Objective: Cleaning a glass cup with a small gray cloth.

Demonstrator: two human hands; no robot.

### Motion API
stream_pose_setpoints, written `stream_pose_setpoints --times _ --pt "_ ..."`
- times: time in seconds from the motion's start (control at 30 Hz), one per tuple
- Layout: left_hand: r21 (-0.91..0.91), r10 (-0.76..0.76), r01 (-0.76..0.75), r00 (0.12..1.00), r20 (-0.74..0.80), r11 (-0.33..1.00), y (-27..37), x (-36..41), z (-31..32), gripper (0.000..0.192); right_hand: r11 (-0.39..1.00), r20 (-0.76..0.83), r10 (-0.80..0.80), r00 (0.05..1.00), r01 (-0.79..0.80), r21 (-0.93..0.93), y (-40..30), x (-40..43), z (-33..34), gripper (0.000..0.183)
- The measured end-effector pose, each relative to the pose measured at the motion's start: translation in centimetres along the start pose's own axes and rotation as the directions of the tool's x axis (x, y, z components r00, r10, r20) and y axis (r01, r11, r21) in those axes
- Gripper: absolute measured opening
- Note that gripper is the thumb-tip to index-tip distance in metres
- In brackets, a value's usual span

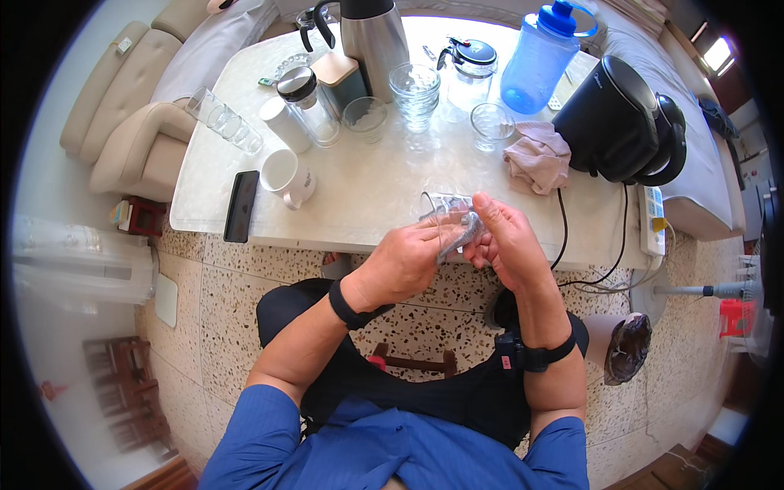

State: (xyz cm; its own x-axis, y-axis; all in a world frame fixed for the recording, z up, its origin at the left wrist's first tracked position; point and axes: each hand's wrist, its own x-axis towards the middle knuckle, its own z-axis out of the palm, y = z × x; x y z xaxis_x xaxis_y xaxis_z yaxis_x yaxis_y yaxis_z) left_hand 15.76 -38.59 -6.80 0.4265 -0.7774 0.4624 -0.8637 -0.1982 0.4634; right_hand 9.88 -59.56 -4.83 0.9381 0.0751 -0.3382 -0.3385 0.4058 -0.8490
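Just over the near edge of the table, both hands meet around a clear drinking glass (436, 205), which is tilted. My right hand (511, 236) grips the glass, its thumb raised along the side. Bunched against the glass is a grey cloth (460, 239), gripped by my left hand (404, 260). Some left fingers are partly hidden by the glass and cloth; whether they reach inside I cannot tell. Left of the hands stands a white mug (286, 177), with a black phone (242, 206) beside it. A crumpled pink cloth (538, 156) lies to the right.
Along the table (367, 184) stand stacked glass bowls (415, 92), a glass teapot (471, 73), a steel thermos jug (375, 46), a blue bottle (542, 58) and a black electric kettle (603, 119). Stacked glasses (226, 122) lean leftward. Cords run from a power strip (653, 220). A bin (625, 349) stands below.
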Motion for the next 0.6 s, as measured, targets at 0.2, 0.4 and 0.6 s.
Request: stream_pose_setpoints --times 0.2,0.4,0.6 --pt "-0.94 -0.485 0.319 0.808 0.335 -0.117 2.4 0.4 -2.2 0.032 0.934 0.101 -0.326 0.94 0.337 -0.12 0.1 0.2 0.5 0.043" --pt "-0.997 -0.618 0.073 0.784 0.063 -0.009 0.7 -0.4 -5.1 0.035 0.899 0.145 -0.051 0.988 -0.018 0.437 -0.2 1.1 -0.1 0.055" --pt "-0.668 -0.316 0.03 0.896 -0.312 0.743 0.2 -0.6 -5.6 0.044 0.764 0.383 -0.034 0.923 -0.223 0.605 0.0 0.7 0.3 0.061"
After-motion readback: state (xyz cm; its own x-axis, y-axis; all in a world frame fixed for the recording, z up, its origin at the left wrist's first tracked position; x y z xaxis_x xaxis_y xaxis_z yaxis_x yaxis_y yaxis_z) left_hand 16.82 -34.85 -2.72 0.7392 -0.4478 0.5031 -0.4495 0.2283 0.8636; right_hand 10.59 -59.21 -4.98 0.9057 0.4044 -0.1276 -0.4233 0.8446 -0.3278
